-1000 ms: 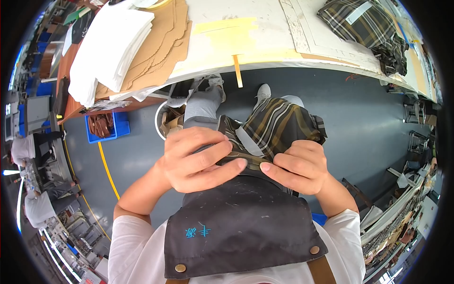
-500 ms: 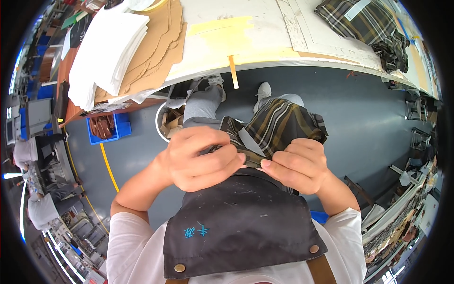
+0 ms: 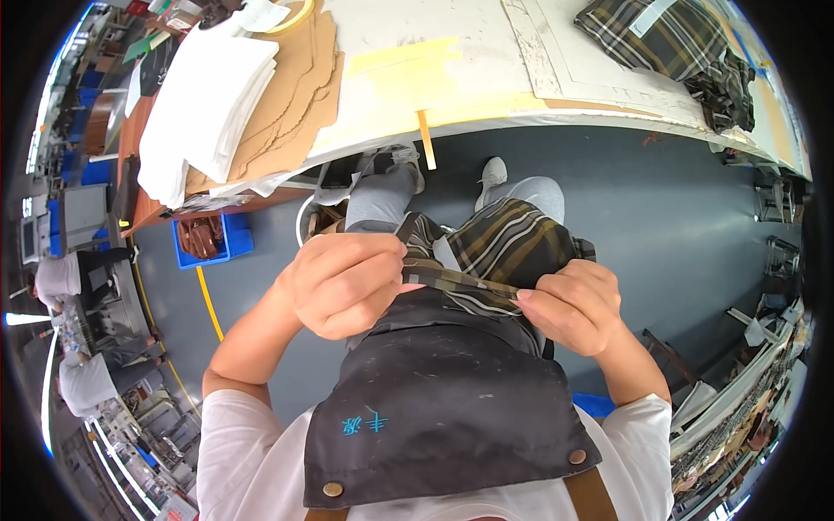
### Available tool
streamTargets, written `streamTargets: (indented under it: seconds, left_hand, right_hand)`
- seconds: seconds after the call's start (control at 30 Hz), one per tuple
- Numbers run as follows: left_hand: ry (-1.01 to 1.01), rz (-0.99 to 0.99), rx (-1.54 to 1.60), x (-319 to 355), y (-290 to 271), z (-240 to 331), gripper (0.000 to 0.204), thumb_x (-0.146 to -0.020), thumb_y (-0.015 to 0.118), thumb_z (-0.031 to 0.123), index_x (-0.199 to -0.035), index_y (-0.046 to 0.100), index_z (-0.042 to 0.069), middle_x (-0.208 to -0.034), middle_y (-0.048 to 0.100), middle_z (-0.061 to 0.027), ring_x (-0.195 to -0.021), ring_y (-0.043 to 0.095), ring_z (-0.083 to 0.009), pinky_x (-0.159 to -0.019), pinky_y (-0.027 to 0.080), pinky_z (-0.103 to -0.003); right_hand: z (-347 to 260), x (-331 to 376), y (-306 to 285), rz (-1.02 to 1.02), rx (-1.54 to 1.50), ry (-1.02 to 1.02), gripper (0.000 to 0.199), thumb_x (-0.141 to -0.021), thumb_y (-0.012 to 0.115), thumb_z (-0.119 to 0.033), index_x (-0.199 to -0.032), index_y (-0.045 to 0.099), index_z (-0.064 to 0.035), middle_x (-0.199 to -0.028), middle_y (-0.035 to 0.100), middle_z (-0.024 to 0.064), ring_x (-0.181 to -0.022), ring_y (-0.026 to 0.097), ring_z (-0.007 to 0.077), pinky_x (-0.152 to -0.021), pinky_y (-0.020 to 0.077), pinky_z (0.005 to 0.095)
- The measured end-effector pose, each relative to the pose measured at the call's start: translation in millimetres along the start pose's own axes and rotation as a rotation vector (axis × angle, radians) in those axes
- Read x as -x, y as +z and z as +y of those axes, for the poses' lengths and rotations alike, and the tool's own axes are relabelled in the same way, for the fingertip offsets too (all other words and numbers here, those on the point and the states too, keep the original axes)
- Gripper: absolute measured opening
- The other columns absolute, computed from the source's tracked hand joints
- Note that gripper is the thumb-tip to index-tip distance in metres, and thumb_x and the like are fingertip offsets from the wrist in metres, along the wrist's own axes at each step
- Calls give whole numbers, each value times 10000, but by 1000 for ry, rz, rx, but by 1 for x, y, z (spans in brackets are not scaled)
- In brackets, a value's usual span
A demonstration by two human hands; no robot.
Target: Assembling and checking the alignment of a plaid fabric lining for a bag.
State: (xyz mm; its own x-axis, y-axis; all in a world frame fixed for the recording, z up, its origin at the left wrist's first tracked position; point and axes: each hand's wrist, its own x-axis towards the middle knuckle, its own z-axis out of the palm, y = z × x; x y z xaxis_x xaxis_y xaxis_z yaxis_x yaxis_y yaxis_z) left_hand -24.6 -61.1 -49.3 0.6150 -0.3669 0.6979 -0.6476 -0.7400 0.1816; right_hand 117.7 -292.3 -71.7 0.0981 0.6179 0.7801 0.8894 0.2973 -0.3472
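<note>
A plaid garment (image 3: 508, 243) in olive, black and white hangs over my lap in front of the dark apron (image 3: 452, 399). My left hand (image 3: 347, 282) is closed on one end of its narrow edge strip, fingers curled with the thumb hidden. Farther right, my right hand (image 3: 575, 306) pinches the same edge between thumb and fingers. Between the two hands the strip runs stretched and nearly straight. A pale patch, perhaps a label or paper piece, shows on the cloth beside the left hand. What kind of garment it is, I cannot tell.
Ahead stands a white worktable (image 3: 486, 78) bearing brown paper patterns (image 3: 300, 95), white sheets (image 3: 208, 104) and more folded plaid cloth (image 3: 665, 39). A blue bin (image 3: 239, 236) with brown pieces sits on the floor at left. Two people work at far left; racks line the right.
My hands have drawn apart, the left one leftward and the right one rightward. The edge strip between them now shows longer and straighter.
</note>
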Motion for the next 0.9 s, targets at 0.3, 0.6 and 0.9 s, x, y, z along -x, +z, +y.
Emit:
streamTargets:
  seconds: [0.3,0.6,0.9]
  left_hand:
    - [-12,14,12,8,8,-3,357,-576,712,-64,-840,473,-45,-896,481,-157,-731,594,-312,-539,527,-338]
    - [-285,172,247,18,17,-2,380,-627,730,-26,-930,502,-7,-958,496,-160,-707,601,-286,-563,523,-344]
    - [-627,170,522,-5,-2,-6,239,-699,704,20,-907,587,9,-982,611,-135,-734,586,-283,-631,482,-309]
  right_hand:
    - [-7,7,-1,-14,56,-29,210,-587,683,-24,-783,607,-15,-639,528,35,-444,441,117,-379,305,221]
    - [-5,7,0,-34,43,30,235,-594,730,-30,-794,607,-20,-658,541,45,-450,465,128,-375,327,233]
    - [4,-12,4,-421,-145,370,304,-647,723,-108,-927,615,-59,-733,598,50,-626,582,210,-503,461,310]
